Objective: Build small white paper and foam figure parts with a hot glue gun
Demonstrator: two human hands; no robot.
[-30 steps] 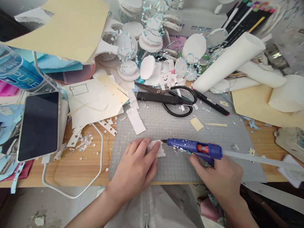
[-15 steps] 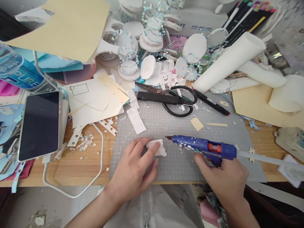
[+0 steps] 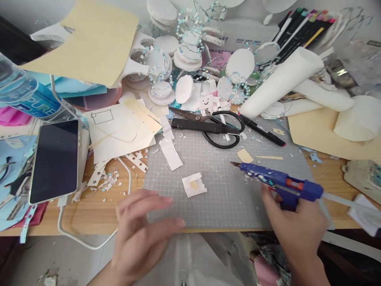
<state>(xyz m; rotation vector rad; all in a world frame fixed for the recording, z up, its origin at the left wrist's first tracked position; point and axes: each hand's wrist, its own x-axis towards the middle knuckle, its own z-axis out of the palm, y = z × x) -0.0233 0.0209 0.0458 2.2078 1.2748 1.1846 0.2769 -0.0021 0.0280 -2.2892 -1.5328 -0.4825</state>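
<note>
My right hand (image 3: 297, 226) is closed round the grip of a blue hot glue gun (image 3: 279, 183), whose nozzle points left, well to the right of a small white paper piece (image 3: 194, 184). That piece lies alone on the grey cutting mat (image 3: 220, 206) with a yellowish dab on it. My left hand (image 3: 139, 230) hovers at the mat's near left corner, fingers spread and holding nothing, a little blurred by motion.
Black scissors (image 3: 214, 126) and a black pen (image 3: 262, 131) lie at the mat's far edge. A phone (image 3: 55, 161) with a white cable (image 3: 89, 238) sits left. White foam discs (image 3: 184, 55), paper rolls (image 3: 279, 81), markers (image 3: 306, 24) and a water bottle (image 3: 26, 95) crowd the back.
My left hand let go of the white piece and drew back toward me and to the left. The glue gun moved right, away from the piece. The view shifted slightly.
</note>
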